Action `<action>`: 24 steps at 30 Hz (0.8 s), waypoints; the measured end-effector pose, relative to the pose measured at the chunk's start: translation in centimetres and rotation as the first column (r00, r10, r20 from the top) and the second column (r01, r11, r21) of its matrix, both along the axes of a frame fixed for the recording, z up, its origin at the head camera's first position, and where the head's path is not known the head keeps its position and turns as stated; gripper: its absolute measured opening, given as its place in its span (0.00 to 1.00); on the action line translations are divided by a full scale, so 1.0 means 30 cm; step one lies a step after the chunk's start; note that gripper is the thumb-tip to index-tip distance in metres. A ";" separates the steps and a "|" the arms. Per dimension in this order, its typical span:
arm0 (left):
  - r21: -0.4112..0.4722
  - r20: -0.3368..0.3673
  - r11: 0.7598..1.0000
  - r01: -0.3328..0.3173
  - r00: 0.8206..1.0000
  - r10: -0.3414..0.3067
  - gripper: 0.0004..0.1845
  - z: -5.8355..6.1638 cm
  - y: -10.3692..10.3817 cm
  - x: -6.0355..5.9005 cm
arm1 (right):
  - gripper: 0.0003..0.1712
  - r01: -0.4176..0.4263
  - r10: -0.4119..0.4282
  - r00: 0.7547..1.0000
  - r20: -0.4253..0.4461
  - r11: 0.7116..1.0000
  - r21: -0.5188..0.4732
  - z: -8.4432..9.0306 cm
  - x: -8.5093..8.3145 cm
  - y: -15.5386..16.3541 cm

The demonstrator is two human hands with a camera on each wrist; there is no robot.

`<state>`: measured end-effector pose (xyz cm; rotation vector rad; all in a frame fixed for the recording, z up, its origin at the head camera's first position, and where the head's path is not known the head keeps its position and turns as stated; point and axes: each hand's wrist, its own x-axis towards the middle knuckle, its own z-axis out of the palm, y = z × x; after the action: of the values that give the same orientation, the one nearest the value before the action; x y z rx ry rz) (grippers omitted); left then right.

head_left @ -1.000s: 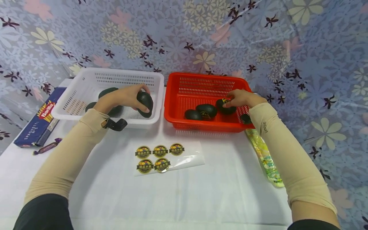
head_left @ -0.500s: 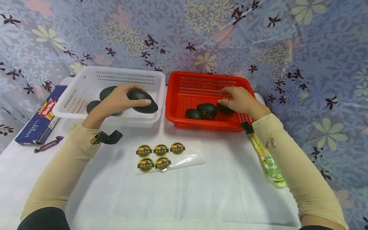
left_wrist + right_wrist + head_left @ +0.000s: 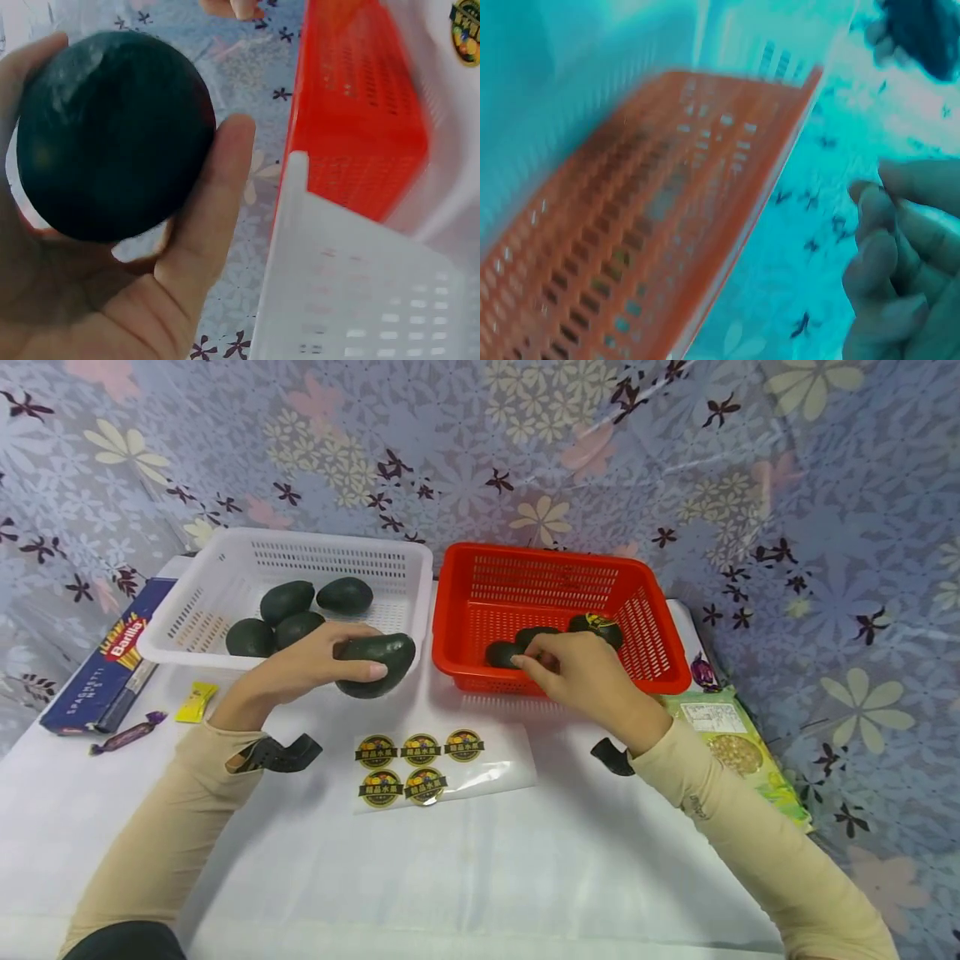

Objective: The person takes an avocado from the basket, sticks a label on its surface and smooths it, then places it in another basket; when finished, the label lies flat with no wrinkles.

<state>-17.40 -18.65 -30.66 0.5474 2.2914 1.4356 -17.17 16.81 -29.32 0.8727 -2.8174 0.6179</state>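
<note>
My left hand [image 3: 318, 656] grips a dark green avocado [image 3: 382, 656] above the front edge of the white basket [image 3: 375, 547]. In the left wrist view the avocado [image 3: 116, 139] sits between thumb and fingers. Several more avocados [image 3: 288, 602] lie in that basket. My right hand [image 3: 588, 681] is over the front rim of the red basket [image 3: 551, 556], fingers loosely bent, with nothing visible in them. Partly behind it are avocados in the red basket, one bearing a round gold-and-black sticker [image 3: 596, 621]. A clear sheet of round stickers [image 3: 480, 777] lies in front of the baskets.
A blue spaghetti box [image 3: 97, 681] leans by the white basket's left side. Wrapped candies lie near it, one purple [image 3: 127, 737] and one yellow [image 3: 197, 702]. At the right are a green-yellow packet [image 3: 757, 760] and another purple candy [image 3: 703, 672]. A floral cloth hangs behind.
The left hand has lifted the avocado out of the white basket and brought it forward. My right hand has let go of the stickered avocado and moved left and toward me.
</note>
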 end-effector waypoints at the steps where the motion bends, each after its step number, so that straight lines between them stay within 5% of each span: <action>1: -0.008 -0.010 1.000 0.019 1.000 -0.019 0.22 -0.006 0.003 0.005 | 0.10 -0.025 0.025 1.000 0.011 1.000 0.012 -0.005 0.015 -0.012; 5: -0.050 -0.021 0.994 0.100 0.995 -0.101 0.23 -0.027 0.021 0.018 | 0.09 -0.128 0.117 0.985 0.127 0.989 0.080 -0.035 0.071 -0.056; 12: -0.166 0.068 0.953 0.253 0.967 -0.245 0.26 -0.099 0.072 0.039 | 0.18 -0.252 0.185 0.925 0.331 0.953 0.170 -0.160 0.108 -0.122; 19: -0.355 0.141 0.844 0.401 0.916 -0.375 0.26 -0.162 0.141 0.066 | 0.35 -0.195 0.113 0.919 0.377 0.963 0.188 -0.288 0.088 -0.159; 24: -0.333 0.163 0.841 0.427 0.904 -0.395 0.24 -0.186 0.155 0.068 | 0.41 -0.134 0.062 0.914 0.401 0.979 0.153 -0.332 0.078 -0.178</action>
<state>-15.36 -14.01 -36.23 0.7829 2.1237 0.7928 -14.83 11.48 -39.29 1.0294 -3.2499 0.6237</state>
